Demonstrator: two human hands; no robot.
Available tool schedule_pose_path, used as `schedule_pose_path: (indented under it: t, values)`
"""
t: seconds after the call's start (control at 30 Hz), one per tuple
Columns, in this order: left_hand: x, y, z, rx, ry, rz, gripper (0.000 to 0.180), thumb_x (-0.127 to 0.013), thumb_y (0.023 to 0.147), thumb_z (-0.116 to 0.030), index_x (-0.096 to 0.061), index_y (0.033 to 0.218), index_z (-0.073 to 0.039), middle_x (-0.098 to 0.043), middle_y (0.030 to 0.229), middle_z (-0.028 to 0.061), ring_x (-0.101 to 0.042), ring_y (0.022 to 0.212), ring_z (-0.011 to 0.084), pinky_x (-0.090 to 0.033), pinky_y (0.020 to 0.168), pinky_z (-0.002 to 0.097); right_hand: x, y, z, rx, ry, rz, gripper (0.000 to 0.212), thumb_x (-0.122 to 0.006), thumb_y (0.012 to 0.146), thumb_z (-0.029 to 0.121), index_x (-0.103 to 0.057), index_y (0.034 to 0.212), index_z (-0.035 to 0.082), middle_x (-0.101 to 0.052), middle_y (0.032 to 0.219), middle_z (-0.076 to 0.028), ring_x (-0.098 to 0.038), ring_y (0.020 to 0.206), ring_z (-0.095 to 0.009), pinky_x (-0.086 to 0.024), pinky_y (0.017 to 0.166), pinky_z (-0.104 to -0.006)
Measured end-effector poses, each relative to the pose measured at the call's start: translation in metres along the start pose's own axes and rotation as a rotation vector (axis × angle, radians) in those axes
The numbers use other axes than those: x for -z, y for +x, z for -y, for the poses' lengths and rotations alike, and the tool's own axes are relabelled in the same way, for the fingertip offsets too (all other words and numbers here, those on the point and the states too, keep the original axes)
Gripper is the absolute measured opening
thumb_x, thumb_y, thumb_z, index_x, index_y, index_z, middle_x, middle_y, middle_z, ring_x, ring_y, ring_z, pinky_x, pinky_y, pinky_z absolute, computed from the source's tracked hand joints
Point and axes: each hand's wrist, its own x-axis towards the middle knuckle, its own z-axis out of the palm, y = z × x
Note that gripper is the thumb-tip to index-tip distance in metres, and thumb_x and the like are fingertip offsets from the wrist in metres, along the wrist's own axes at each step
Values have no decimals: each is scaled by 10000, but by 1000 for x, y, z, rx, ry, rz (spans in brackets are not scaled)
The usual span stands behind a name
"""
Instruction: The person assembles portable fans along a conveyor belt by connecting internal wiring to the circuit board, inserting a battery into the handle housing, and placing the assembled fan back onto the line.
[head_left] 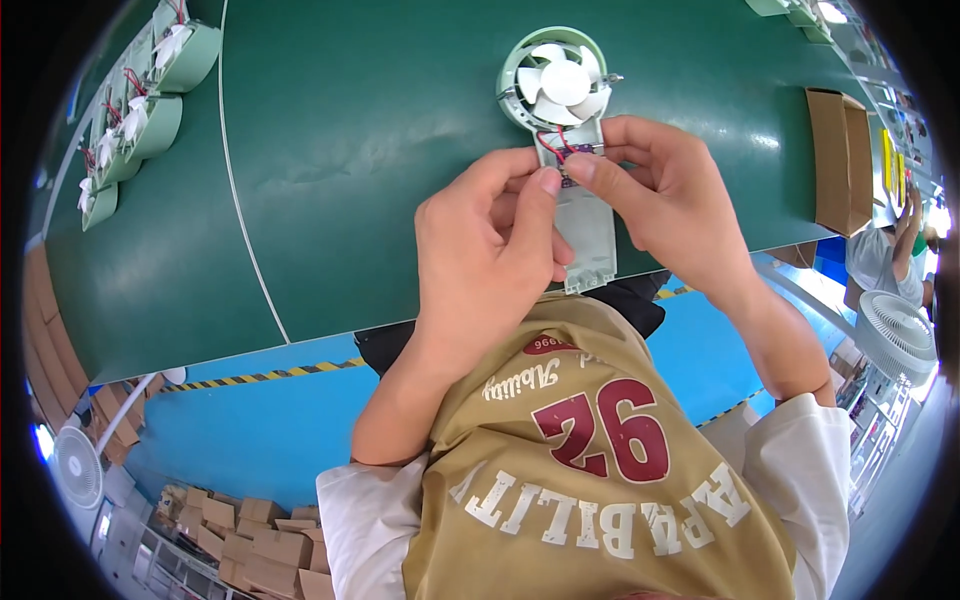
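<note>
A small handheld fan point(548, 110) lies on the green table, its round pale-green ring around white blades point(563, 83). Its open handle shell point(587, 235) points toward me. In the upper part of the handle sits a small purple circuit board point(568, 181), with red wires point(551, 146) running to it from the fan head. My left hand point(490, 225) is closed at the handle's left edge, its thumb tip beside the board. My right hand point(680, 195) grips the right edge, thumb over the board and wires. The fingertips partly hide the board.
Several similar pale-green fan housings point(152, 128) stand in a row at the far left. An open cardboard box point(840, 160) rests on the table's right side. Another person point(890, 255) is beyond it, near a white fan point(896, 325). Cardboard boxes point(262, 550) are piled at lower left.
</note>
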Motion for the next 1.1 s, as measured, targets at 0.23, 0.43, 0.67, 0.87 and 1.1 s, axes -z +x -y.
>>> schedule_pose_path:
  t: [0.23, 0.43, 0.67, 0.87, 1.1]
  values:
    - [5, 2, -4, 25, -24, -71, 262, -600, 987, -103, -620, 1168, 86, -705, 894, 138, -651, 607, 101, -539, 477, 252, 92, 4, -10, 302, -238, -477, 413, -555, 1020, 359, -682, 1231, 28, -737, 1033, -51, -635, 723, -70, -461, 611, -218]
    - [9, -28, 1, -43, 13, -92, 356, -646, 957, -61, -560, 1272, 81, -686, 1090, 186, -641, 610, 97, -524, 480, 233, 493, -12, -168, -178, -684, -915, 559, -667, 926, 459, -670, 1234, -9, -720, 966, -79, -666, 841, -102, -531, 719, -265]
    - [27, -40, 10, -142, 146, -213, 295, -662, 946, -32, -604, 1223, 52, -701, 1040, 158, -639, 627, 85, -500, 499, 206, 486, 27, -243, -165, -424, -372, 556, -648, 923, 256, -517, 1379, -33, -669, 1147, -98, -656, 976, -133, -531, 806, -260]
    - [22, -40, 6, -184, 253, -180, 268, -677, 936, -35, -632, 1188, 42, -717, 993, 143, -638, 638, 83, -503, 521, 200, 424, -5, -192, -129, -339, -334, 498, -629, 927, 161, -526, 1391, 15, -666, 1165, -83, -638, 1044, -119, -536, 786, -249]
    - [21, -42, 5, -186, 233, -216, 248, -641, 936, -3, -649, 1180, 37, -726, 982, 137, -645, 671, 108, -535, 581, 232, 391, -24, -167, -193, -607, -140, 428, -648, 860, 140, -618, 1269, 15, -680, 988, -43, -594, 794, -84, -491, 660, -258]
